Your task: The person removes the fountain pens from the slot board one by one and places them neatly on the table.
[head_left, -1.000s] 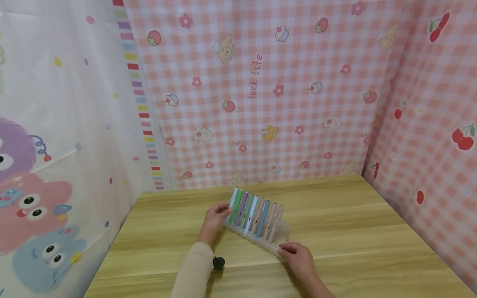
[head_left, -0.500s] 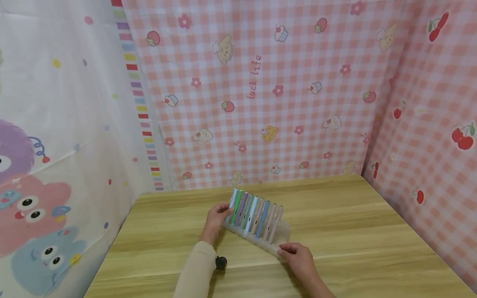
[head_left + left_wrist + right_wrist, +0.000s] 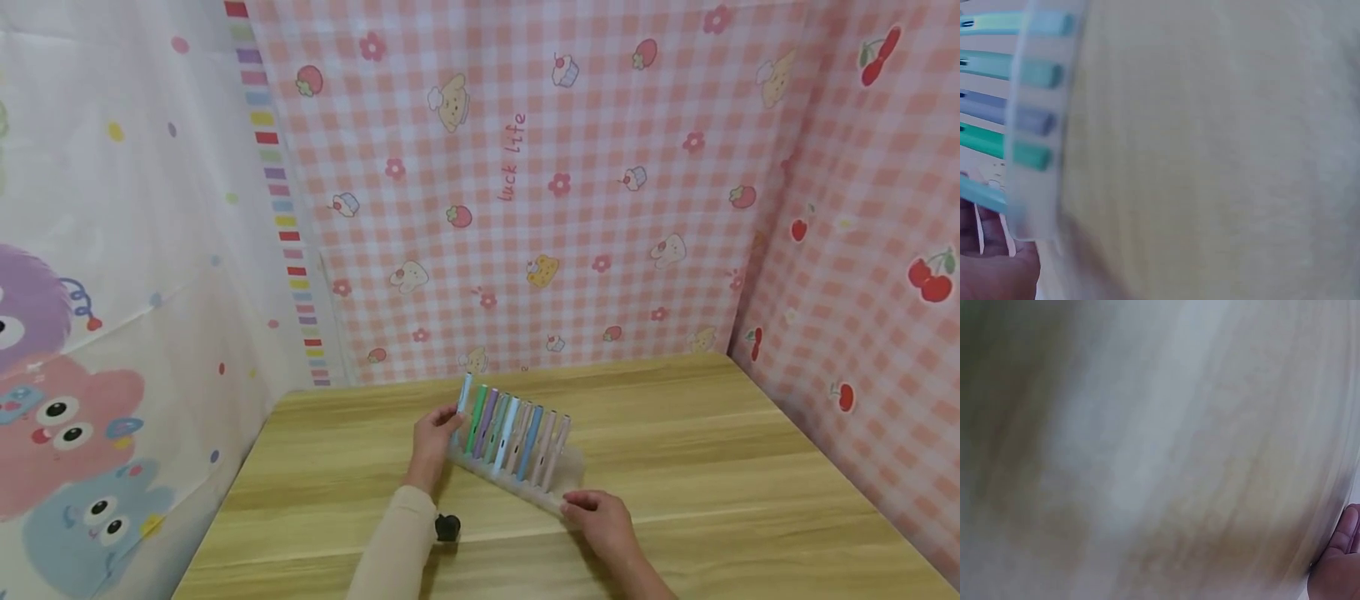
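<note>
A frosted clear pen holder [image 3: 513,486] stands slantwise over the table, with several slim marker pens in a row in it. At its left end my left hand [image 3: 430,446] pinches the light blue pen [image 3: 465,393], whose top stands higher than the green pen [image 3: 477,419] beside it. In the left wrist view the lower part of that light blue pen [image 3: 984,194] is still within the holder's end. My right hand [image 3: 603,521] grips the holder's near right corner between thumb and fingers. Only part of that hand [image 3: 1334,572] shows in the right wrist view.
Under everything lies a wood-grain table [image 3: 712,467]. A pink checked cloth [image 3: 510,317] hangs behind it, and a white printed curtain [image 3: 187,250] is on the left. A small black device [image 3: 447,527] sits at the left sleeve [image 3: 396,542].
The light blue pen at the left end has risen a little above its neighbours, with my left hand moving up slightly. My right hand and the holder stay about where they were.
</note>
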Action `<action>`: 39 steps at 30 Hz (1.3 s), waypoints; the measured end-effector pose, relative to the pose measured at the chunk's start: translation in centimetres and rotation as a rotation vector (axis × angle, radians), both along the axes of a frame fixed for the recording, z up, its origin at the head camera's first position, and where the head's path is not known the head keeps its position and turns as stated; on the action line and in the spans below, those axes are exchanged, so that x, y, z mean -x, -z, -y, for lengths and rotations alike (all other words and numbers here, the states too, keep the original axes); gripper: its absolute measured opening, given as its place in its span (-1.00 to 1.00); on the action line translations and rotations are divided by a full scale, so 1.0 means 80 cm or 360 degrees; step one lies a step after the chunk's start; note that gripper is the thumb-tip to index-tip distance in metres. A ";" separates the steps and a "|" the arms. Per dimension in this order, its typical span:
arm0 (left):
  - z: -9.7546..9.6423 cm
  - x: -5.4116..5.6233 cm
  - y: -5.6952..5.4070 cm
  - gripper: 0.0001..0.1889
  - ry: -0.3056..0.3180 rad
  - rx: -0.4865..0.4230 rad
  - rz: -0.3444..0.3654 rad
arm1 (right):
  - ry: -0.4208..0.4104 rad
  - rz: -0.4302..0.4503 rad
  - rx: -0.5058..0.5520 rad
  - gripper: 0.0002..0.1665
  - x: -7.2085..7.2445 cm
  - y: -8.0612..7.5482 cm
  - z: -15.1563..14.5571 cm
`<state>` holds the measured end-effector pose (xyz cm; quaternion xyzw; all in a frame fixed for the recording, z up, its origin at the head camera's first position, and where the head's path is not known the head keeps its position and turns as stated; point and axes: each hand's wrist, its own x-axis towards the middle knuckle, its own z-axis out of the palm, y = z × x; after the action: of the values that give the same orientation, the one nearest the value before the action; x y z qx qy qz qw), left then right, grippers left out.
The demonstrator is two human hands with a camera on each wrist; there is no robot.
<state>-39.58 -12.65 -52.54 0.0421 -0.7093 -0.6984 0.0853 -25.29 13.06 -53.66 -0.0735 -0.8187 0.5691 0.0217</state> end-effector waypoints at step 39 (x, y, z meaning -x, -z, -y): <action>0.119 -0.040 -0.009 -0.79 -0.0334 0.0285 -0.0025 | -0.0053 0.0001 -0.0033 -0.79 0.005 -0.003 -0.001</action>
<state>-36.38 -22.15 -51.80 0.1028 -0.7599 -0.6198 0.1668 -25.67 13.15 -53.43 -0.0597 -0.8257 0.5608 0.0128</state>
